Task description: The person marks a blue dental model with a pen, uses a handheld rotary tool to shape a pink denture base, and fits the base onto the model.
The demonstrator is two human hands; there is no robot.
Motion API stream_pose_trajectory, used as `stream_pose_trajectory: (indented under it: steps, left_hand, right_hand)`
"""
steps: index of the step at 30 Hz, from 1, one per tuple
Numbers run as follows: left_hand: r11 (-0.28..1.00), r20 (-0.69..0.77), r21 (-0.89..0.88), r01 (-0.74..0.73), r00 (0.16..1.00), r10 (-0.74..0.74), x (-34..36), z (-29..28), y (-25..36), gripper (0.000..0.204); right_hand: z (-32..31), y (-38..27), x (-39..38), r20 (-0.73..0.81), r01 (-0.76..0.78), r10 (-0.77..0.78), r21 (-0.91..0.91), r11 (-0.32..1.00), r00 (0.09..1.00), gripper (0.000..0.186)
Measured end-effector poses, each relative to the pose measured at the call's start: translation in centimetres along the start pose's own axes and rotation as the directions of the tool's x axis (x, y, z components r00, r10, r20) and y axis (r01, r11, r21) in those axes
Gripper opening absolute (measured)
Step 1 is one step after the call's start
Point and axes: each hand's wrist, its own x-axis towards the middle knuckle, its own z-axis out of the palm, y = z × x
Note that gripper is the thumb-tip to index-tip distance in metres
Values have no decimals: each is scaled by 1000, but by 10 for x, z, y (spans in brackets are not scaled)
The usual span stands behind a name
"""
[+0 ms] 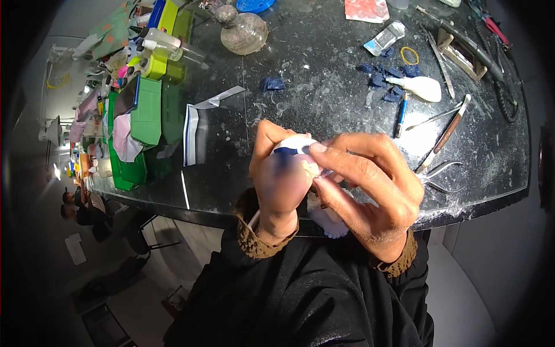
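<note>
We hold a white-and-pink piece over the near edge of the black worktop, with a dark blue strip lying across it. Our left hand has its grip closed around the piece from the left, though a blurred patch hides part of that hand. Our right hand comes in from the other side, its grip clamped on the piece's right edge, the forefinger above and the thumb below. Under the right hand we see a pale crumpled thing, mostly hidden.

To the right of our hands lie pliers, a knife with a brown handle and a blue pen. Beyond the pen we have a white rounded thing among dark blue scraps, with a yellow rubber band just beyond them. On the left, a folded white-and-blue paper lies near a green bin. Toward the far side, a round glass vessel stands near a blue disc, both well apart from our hands
</note>
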Motion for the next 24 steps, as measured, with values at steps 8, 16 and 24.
stream_pose_trajectory:
  steps: [8,16,24]
  left_hand:
    - [999,-9,-47,12,1000,-12,0,1,2,39]
    - [1000,56,-15,-19,998,20,-3,1,6,60]
    - [990,97,90,-108,990,99,-5,-2,0,57]
  right_hand:
    - [-1,6,2,-6,74,-74,20,997,997,25]
    - [-8,1,-2,35,66,-67,25,997,997,26]
    - [-12,-6,-4,59,68,-68,-5,998,996,27]
